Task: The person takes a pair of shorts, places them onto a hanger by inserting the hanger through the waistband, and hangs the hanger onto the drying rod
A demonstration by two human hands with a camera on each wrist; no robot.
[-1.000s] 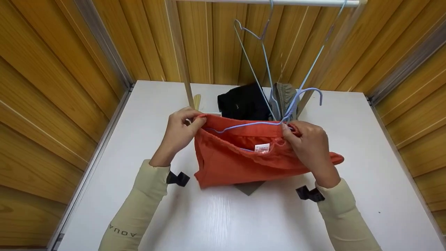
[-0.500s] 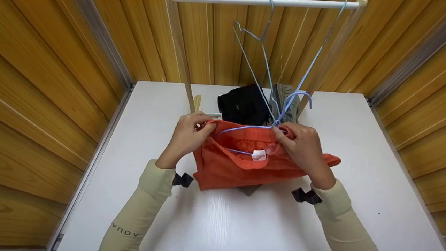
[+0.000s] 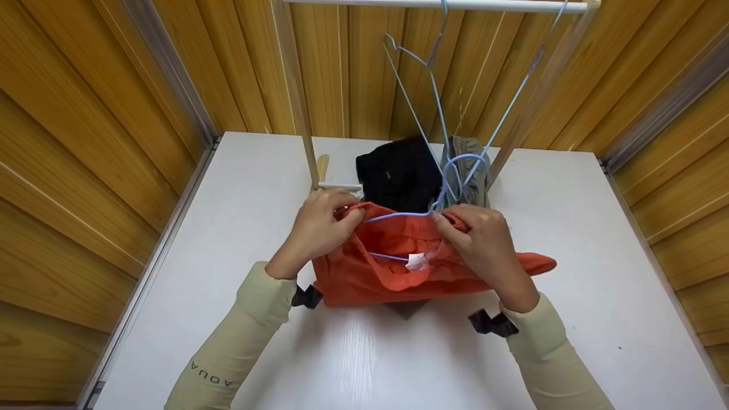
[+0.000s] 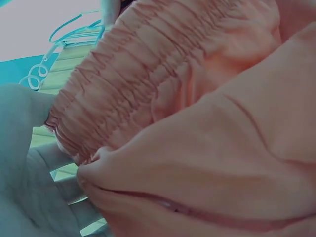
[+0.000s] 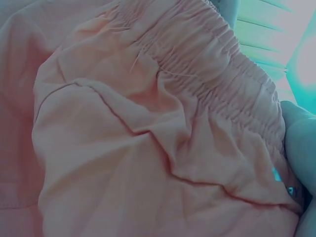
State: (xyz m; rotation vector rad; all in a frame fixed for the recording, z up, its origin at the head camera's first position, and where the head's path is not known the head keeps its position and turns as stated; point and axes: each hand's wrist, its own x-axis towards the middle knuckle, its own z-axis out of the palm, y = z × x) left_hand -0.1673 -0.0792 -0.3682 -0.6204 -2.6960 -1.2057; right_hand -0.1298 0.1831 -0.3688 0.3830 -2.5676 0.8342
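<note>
Orange-red shorts (image 3: 364, 290) with a gathered elastic waistband (image 4: 133, 74) are held up over the white table, the waist opening facing up. My left hand (image 3: 319, 230) pinches the left side of the waistband. My right hand (image 3: 484, 242) grips the waistband's right side, its thumb close to the neck of a light-blue wire hanger (image 3: 398, 214). Part of this hanger lies inside the waist, and its hook stands above the cloth. A white label (image 3: 416, 262) shows inside the shorts. In the right wrist view, gathered cloth (image 5: 197, 54) fills most of the picture.
A rack with a white top bar (image 3: 433, 4) stands at the back, and wire hangers (image 3: 437, 108) hang from it. Behind the shorts lie a black garment (image 3: 398, 171) and a grey-green garment (image 3: 471, 149). A dark grey-green corner (image 3: 405, 308) pokes out below the shorts.
Both hands have come closer together, the left moving right and the right moving left. The waist opening sags wider toward the front. The hanger's hook has shifted left and slightly down.
</note>
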